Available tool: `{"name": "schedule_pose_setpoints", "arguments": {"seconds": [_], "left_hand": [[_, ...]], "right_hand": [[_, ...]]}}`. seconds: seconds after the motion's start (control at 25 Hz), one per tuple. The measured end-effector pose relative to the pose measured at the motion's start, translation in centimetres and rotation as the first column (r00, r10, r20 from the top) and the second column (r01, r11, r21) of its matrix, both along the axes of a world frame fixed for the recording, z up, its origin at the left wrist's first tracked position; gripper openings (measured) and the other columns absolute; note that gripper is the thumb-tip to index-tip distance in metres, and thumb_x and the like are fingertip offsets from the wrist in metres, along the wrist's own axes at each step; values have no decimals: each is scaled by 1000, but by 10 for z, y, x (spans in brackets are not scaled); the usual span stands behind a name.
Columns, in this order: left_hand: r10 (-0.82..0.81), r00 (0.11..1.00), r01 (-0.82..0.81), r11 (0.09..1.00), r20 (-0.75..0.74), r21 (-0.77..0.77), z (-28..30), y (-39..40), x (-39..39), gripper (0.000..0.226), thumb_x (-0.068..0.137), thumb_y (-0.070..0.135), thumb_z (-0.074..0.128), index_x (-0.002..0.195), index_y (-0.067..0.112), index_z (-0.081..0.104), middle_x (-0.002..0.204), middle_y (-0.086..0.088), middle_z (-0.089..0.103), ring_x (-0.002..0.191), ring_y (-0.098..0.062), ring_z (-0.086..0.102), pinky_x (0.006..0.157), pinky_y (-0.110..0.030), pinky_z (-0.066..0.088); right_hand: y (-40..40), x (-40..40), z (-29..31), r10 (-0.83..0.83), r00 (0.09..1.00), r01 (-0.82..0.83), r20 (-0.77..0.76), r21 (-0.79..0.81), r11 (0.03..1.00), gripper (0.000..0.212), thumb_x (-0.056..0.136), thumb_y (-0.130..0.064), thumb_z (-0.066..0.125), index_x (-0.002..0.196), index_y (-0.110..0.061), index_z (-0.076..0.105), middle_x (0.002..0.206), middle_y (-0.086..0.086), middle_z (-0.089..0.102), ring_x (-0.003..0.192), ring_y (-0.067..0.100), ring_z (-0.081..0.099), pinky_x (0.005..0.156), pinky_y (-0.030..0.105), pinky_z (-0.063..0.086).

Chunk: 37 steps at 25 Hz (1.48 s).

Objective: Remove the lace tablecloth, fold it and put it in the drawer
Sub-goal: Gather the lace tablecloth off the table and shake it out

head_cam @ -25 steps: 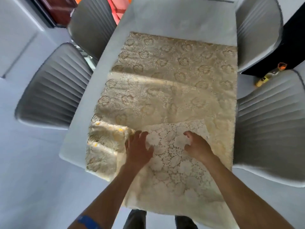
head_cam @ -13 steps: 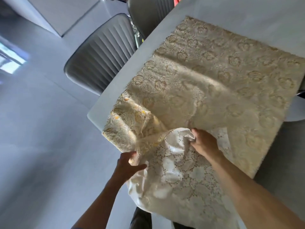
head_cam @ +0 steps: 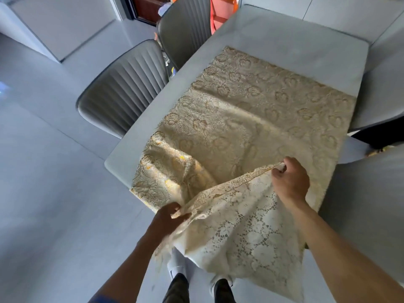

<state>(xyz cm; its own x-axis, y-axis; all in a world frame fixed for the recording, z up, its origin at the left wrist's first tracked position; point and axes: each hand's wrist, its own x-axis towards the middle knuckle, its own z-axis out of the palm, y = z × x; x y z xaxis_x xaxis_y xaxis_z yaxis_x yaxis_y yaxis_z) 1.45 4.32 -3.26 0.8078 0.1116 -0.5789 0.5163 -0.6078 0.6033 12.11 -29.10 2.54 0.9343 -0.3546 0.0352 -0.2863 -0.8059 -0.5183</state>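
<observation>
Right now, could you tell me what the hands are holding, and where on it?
Both grip the lace tablecloth along its raised near edge: left hand at one end, right hand at the other.

The tablecloth (head_cam: 251, 119) is cream and beige lace, patterned all over with flowers and leaves; yellow highlights show in its folds at the near left corner of the table (head_cam: 284, 33), which is pale grey. Left of the table, two chairs (head_cam: 124, 84) are dark grey with ribbed vertical stripes. The floor (head_cam: 43, 171) is light grey.

Left hand (head_cam: 166, 217) and right hand (head_cam: 290, 180) pinching (arms extended).
</observation>
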Motion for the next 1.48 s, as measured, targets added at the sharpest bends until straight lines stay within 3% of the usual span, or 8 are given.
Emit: {"name": "schedule_pose_setpoints", "arguments": {"seconds": [0.24, 0.44, 0.56, 0.68, 0.88, 1.16, 1.32, 1.48], "left_hand": [[-311, 885, 178, 913, 346, 366, 127, 6, 133, 10, 87, 19, 63, 88, 28, 66, 96, 1, 72, 92, -25, 68, 89, -39, 50], [-543, 677, -92, 607, 497, 789, 168, -70, 214, 69, 89, 18, 56, 151, 26, 27, 157, -11, 28, 146, -33, 22, 114, -62, -11], [-675, 639, 142, 575, 369, 806, 115, -108, 151, 72, 83, 19, 52, 151, 23, 29, 157, -9, 30, 144, -31, 26, 119, -59, -2], [-717, 695, 517, 445, -55, 732, 44, -110, 71, 76, 81, 20, 53, 151, 26, 22, 158, -2, 25, 143, -25, 23, 119, -51, 7], [-533, 829, 513, 605, -169, 609, -4, -82, 21, 97, 83, 31, 61, 156, 29, -3, 165, -6, -4, 151, -29, 4, 120, -48, 14], [-137, 983, 62, 873, 121, 483, 19, -31, 30, 71, 81, 21, 63, 146, 19, 35, 151, -5, 34, 135, -30, 34, 107, -46, 35], [266, 951, -306, 879, 156, 366, 14, 44, 62, 79, 78, 6, 61, 149, 16, 28, 150, -7, 35, 131, -37, 36, 104, -49, 36], [291, 951, -309, 879, 104, 363, -14, 108, 100, 68, 82, 12, 68, 143, 12, 39, 144, -11, 44, 132, -39, 37, 105, -52, 36]], "right_hand": [[-18, 29, 35, -43, 997, 52, 56, -169, 984, 17, 85, -6, 64, 99, -9, 57, 103, 14, 62, 86, 37, 61, 64, 34, 37], [-59, 69, 49, -194, 981, 194, 17, -5, 981, 71, 88, -5, 64, 145, -23, 27, 157, 9, 29, 130, 39, 47, 94, 50, 48], [-56, 35, 20, -12, 974, 15, -226, 9, 1000, 78, 89, -12, 64, 153, -21, 22, 162, 8, 25, 139, 34, 40, 107, 48, 44], [-38, -29, -24, 214, 890, -205, -404, 65, 977, 58, 93, -26, 61, 147, -20, 39, 150, 4, 45, 131, 28, 48, 105, 39, 43], [-12, -100, -70, 419, 755, -436, -504, 90, 895, 54, 96, -44, 52, 144, -20, 43, 142, -2, 52, 125, 20, 51, 104, 34, 42], [73, -110, -75, 587, 659, -614, -470, 115, 781, 67, 97, -52, 45, 155, -28, 23, 164, -1, 21, 146, 19, 28, 114, 36, 33], [114, -109, -86, 523, 665, -560, -533, 107, 821, 80, 92, -58, 49, 157, -27, 14, 167, -1, 9, 149, 21, 21, 114, 36, 32], [136, -107, -93, 423, 701, -493, -573, 38, 869, 91, 82, -71, 50, 156, -27, 22, 167, 1, 11, 150, 23, 21, 116, 35, 28]]}}
